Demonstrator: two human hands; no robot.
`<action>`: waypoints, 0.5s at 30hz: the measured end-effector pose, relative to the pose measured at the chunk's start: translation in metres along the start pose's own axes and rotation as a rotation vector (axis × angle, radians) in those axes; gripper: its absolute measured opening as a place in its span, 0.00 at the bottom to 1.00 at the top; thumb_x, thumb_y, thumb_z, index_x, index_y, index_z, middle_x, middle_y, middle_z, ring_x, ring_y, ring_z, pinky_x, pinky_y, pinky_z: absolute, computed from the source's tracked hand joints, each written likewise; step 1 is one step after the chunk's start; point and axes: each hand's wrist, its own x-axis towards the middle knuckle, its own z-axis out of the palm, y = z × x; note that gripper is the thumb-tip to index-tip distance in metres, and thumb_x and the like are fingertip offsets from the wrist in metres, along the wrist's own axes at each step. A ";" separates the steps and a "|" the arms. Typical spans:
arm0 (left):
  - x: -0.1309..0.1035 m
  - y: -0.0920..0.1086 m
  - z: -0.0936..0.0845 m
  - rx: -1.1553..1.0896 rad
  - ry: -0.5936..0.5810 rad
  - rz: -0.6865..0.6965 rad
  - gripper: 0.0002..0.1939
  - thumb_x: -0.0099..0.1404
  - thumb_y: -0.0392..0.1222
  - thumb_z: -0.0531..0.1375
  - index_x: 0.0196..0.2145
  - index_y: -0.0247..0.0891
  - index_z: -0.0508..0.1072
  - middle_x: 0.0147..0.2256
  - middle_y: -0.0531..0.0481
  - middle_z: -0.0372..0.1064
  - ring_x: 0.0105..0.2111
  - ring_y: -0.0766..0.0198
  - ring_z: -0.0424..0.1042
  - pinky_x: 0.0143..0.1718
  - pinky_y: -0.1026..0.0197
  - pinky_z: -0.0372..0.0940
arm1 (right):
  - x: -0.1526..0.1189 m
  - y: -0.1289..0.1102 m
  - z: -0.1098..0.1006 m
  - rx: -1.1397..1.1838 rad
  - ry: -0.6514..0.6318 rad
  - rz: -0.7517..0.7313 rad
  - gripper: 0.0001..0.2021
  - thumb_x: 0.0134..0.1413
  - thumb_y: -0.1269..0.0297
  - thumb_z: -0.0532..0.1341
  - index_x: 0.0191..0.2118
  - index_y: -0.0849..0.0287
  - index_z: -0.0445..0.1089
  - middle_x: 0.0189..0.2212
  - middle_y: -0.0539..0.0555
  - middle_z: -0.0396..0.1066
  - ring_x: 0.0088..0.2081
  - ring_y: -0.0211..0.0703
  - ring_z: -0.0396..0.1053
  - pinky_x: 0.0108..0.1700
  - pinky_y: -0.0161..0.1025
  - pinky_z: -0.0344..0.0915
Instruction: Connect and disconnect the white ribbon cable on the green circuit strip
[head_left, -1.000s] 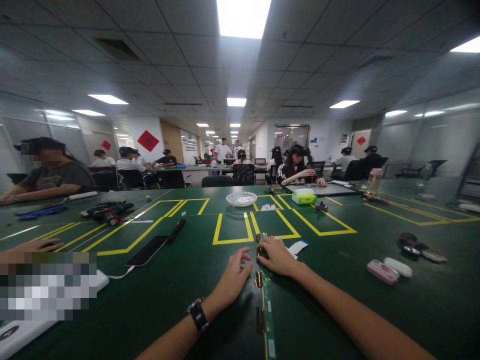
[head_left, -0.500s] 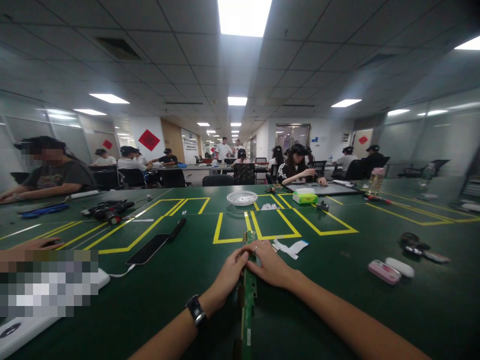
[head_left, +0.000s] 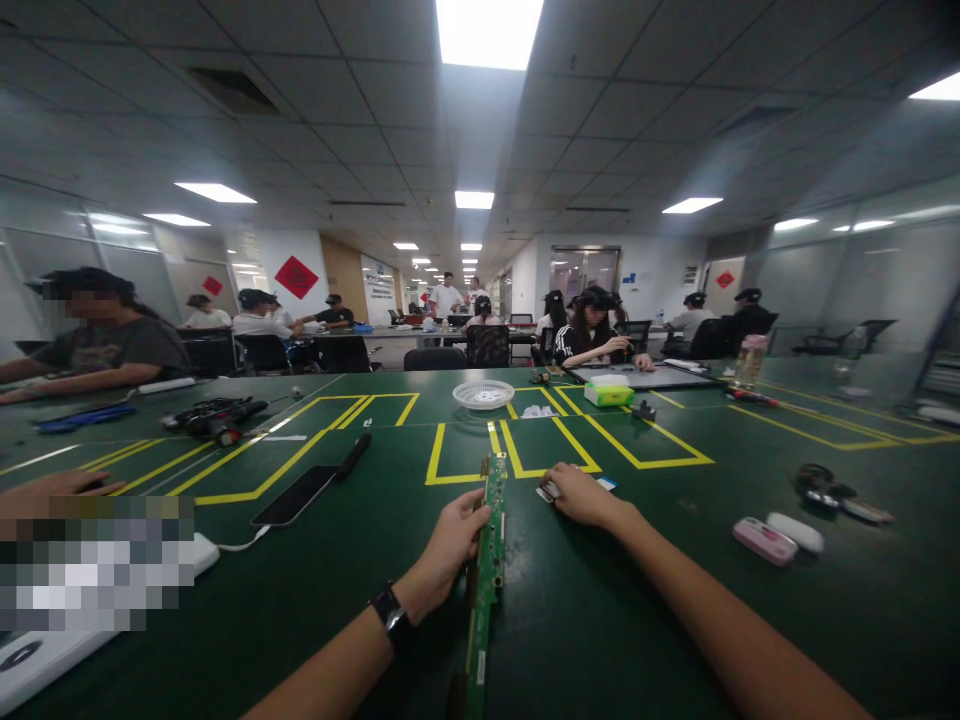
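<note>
My left hand, with a dark watch on its wrist, is closed around the left edge of a long, narrow green circuit board. The thumb lies on top of the board, which points away from me, its near end reaching the bottom of the view. To the right of the board, my right hand is closed over a white flat ribbon cable on the table. The hand covers most of the cable; a blue-tipped end shows beyond the knuckles.
Ahead on the green table stand a white plastic basket and a green tissue pack. A phone lies left; a pink case and keys lie right. Another person's hand rests at far left.
My right hand has left the circuit board and moved right onto the white flat ribbon cable. My left hand keeps hold of the board, whose near end has swung slightly left.
</note>
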 end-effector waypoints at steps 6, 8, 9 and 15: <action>-0.008 0.008 0.005 0.017 -0.021 0.002 0.22 0.61 0.41 0.63 0.52 0.35 0.67 0.32 0.48 0.74 0.23 0.68 0.72 0.21 0.70 0.65 | 0.000 -0.001 -0.002 -0.036 -0.016 0.048 0.15 0.56 0.69 0.52 0.48 0.60 0.68 0.44 0.64 0.65 0.45 0.53 0.64 0.47 0.42 0.56; -0.009 0.010 0.006 0.008 -0.005 0.010 0.23 0.60 0.40 0.64 0.52 0.34 0.66 0.33 0.47 0.74 0.27 0.65 0.74 0.26 0.67 0.67 | 0.000 -0.001 -0.001 -0.067 -0.022 0.097 0.14 0.58 0.66 0.51 0.47 0.62 0.67 0.44 0.66 0.65 0.46 0.54 0.63 0.45 0.43 0.56; -0.009 0.010 0.006 0.001 0.004 0.012 0.24 0.59 0.40 0.64 0.52 0.34 0.65 0.34 0.46 0.75 0.29 0.64 0.74 0.28 0.66 0.68 | 0.000 -0.001 0.000 -0.082 -0.020 0.118 0.14 0.58 0.65 0.52 0.47 0.63 0.67 0.45 0.67 0.64 0.46 0.55 0.63 0.45 0.43 0.56; -0.008 0.007 0.005 0.004 0.042 0.044 0.25 0.59 0.42 0.64 0.52 0.36 0.64 0.31 0.48 0.74 0.26 0.65 0.73 0.27 0.66 0.66 | 0.002 -0.004 -0.003 0.079 0.049 0.150 0.12 0.52 0.65 0.57 0.42 0.64 0.66 0.37 0.61 0.69 0.38 0.48 0.66 0.36 0.37 0.56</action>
